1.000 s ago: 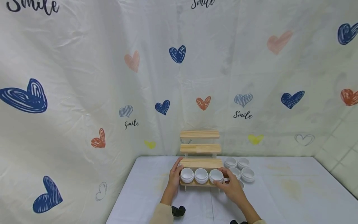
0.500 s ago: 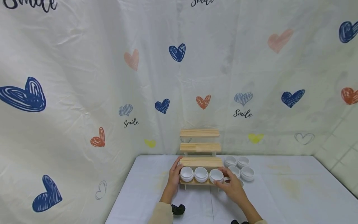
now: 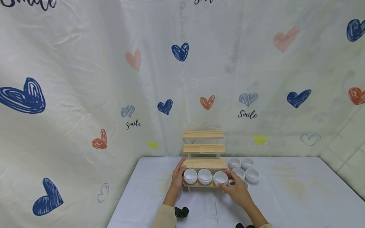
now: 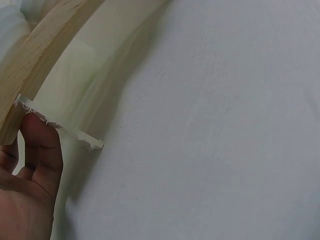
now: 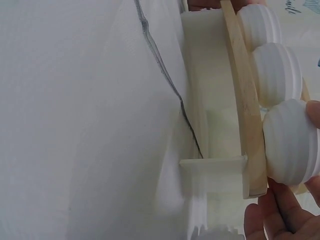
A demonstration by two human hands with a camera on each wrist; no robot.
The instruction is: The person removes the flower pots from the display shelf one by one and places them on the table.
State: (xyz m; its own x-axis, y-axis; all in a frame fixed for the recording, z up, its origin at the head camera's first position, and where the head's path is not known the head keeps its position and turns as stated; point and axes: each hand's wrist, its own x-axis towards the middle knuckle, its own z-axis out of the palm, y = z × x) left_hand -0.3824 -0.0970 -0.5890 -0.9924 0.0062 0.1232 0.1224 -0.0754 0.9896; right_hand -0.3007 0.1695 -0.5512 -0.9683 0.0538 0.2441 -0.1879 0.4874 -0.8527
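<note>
In the head view a tiered wooden stand (image 3: 204, 163) with pale legs stands on the table. On its lowest shelf three white bowls sit in a row: a left bowl (image 3: 190, 176), a middle bowl (image 3: 205, 176) and a right bowl (image 3: 220, 178). My left hand (image 3: 177, 181) holds the stand's left end; the left wrist view has its thumb (image 4: 42, 135) against the shelf's underside beside a leg. My right hand (image 3: 237, 189) grips the right bowl between thumb and fingers, and fingers (image 5: 282, 210) show below that bowl in the right wrist view.
Several more white bowls (image 3: 252, 175) stand on the table to the right of the stand, partly behind my right hand. The table has a white cloth (image 3: 288, 202). A printed curtain (image 3: 171, 79) hangs close behind the stand.
The head view has tilted down slightly, so the scene sits a little higher. The right bowl has shifted slightly toward the front relative to its neighbours; both hands keep their holds.
</note>
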